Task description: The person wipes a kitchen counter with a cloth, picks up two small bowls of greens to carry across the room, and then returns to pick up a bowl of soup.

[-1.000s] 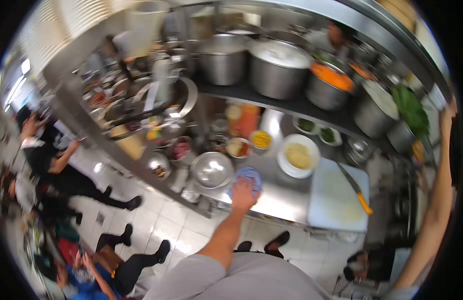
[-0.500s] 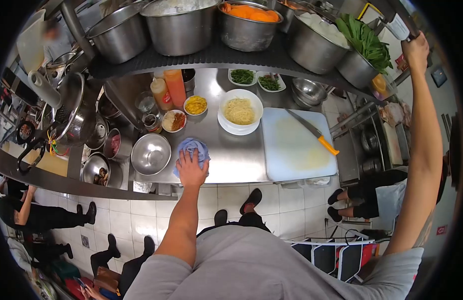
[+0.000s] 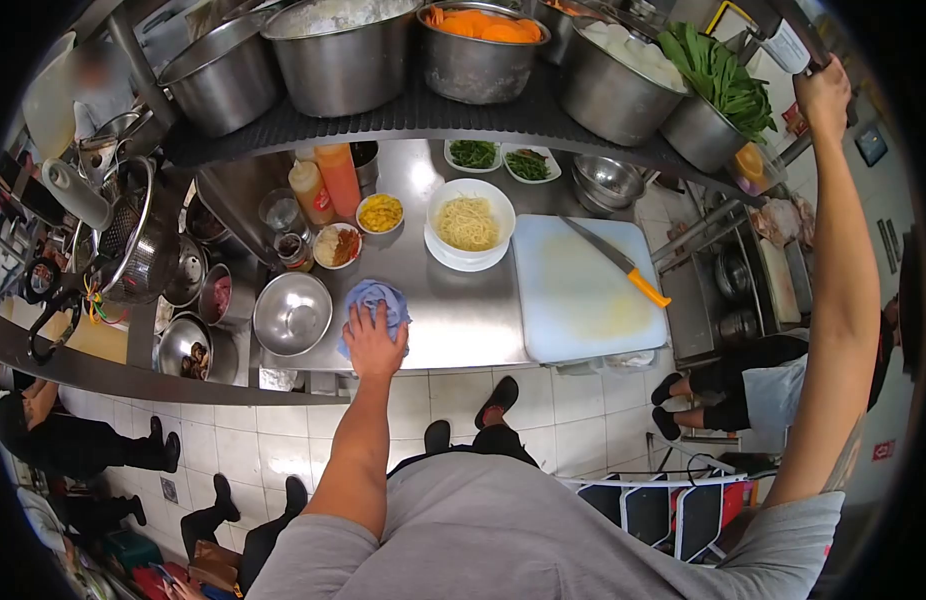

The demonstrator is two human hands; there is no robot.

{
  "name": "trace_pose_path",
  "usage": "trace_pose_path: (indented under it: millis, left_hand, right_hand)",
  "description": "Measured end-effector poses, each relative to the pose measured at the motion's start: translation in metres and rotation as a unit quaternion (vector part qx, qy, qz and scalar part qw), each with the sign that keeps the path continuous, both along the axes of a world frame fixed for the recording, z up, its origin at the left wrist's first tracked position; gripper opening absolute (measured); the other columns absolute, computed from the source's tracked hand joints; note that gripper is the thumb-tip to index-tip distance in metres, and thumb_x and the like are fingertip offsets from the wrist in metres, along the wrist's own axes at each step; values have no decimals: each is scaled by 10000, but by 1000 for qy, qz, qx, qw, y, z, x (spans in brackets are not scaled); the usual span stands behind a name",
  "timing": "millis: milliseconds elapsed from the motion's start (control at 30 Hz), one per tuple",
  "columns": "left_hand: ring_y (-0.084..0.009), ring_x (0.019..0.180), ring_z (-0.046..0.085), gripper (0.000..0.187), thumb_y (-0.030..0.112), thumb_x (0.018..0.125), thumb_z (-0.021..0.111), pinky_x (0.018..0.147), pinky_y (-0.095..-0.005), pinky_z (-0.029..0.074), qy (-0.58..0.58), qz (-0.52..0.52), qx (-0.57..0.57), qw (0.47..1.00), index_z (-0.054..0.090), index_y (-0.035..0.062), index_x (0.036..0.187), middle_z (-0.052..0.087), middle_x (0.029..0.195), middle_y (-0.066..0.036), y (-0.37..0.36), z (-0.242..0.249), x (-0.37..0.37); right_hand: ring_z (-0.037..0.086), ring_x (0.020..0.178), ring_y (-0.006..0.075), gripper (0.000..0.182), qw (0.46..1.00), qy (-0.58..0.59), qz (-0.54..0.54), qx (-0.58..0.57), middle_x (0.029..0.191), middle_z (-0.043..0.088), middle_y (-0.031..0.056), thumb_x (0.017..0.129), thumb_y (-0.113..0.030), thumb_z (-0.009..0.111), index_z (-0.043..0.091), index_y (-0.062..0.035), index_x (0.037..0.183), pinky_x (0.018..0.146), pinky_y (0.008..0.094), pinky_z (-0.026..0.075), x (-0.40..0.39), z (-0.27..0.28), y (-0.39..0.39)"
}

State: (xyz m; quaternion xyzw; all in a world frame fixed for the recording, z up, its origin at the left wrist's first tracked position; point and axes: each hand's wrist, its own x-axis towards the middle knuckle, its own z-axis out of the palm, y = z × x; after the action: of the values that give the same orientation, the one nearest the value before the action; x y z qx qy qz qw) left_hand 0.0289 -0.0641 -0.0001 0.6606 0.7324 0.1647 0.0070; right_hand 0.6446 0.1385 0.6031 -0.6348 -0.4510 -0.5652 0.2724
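My left hand (image 3: 374, 343) lies over a bunched blue cloth (image 3: 364, 298) on the steel counter (image 3: 408, 320), its fingers curved around the cloth. Raised at the far upper right, my right hand (image 3: 823, 97) is closed at a dark bar (image 3: 805, 50), beside a whitish flat piece (image 3: 786, 48). A steel bowl (image 3: 293, 314) sits left of the cloth. Beyond it stand small bowls of yellow food (image 3: 380, 213) and seasonings (image 3: 337, 246). Noodles (image 3: 468, 224) fill part of a white bowl. An orange-handled knife (image 3: 613, 256) rests on the white cutting board (image 3: 563, 300).
Overhead, a black shelf (image 3: 443, 122) carries large pots, one with leafy greens (image 3: 720, 80). Sauce bottles (image 3: 338, 180) stand at the back. Strainers (image 3: 133, 245) hang at left. Folded chairs (image 3: 673, 515) are at lower right. Several people stand around, including one at right (image 3: 773, 390).
The whole view has shifted slightly, with the counter items a little further left in the picture. My left hand remains on the cloth and my right hand at the bar.
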Motion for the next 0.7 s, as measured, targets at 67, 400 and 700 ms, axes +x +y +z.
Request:
trace_pose_path:
  millis: [67, 400, 700]
  left_hand:
    - [-380, 1477, 315, 667, 543, 926, 586, 1160, -589, 262, 0, -2, 3, 1000, 531, 137, 1452, 487, 1487, -200, -1, -2, -1]
    - [-383, 1473, 326, 656, 528, 925, 589, 1160, -580, 266, 11, 1, 11, 1000, 545, 131, 1445, 495, 1485, -201, 0, -2, 0]
    - [-382, 1474, 327, 674, 535, 925, 582, 1166, -579, 258, 2, 4, -21, 1000, 521, 143, 1470, 486, 1507, -199, 0, 3, 0]
  right_hand:
    - [446, 1406, 381, 666, 1000, -2, -4, 1, 1460, 543, 198, 864, -437, 667, 512, -135, 1437, 1142, 479, 409, 2, 0, 1]
    - [525, 1319, 456, 608, 997, -75, -18, 3, 1361, 609, 260, 875, -470, 621, 607, -83, 1345, 1134, 498, 405, 22, 10, 12]
    - [470, 1194, 554, 755, 956, -209, 122, -164, 1289, 423, 407, 810, -174, 710, 276, 185, 1313, 946, 648, 486, 77, 29, 42]
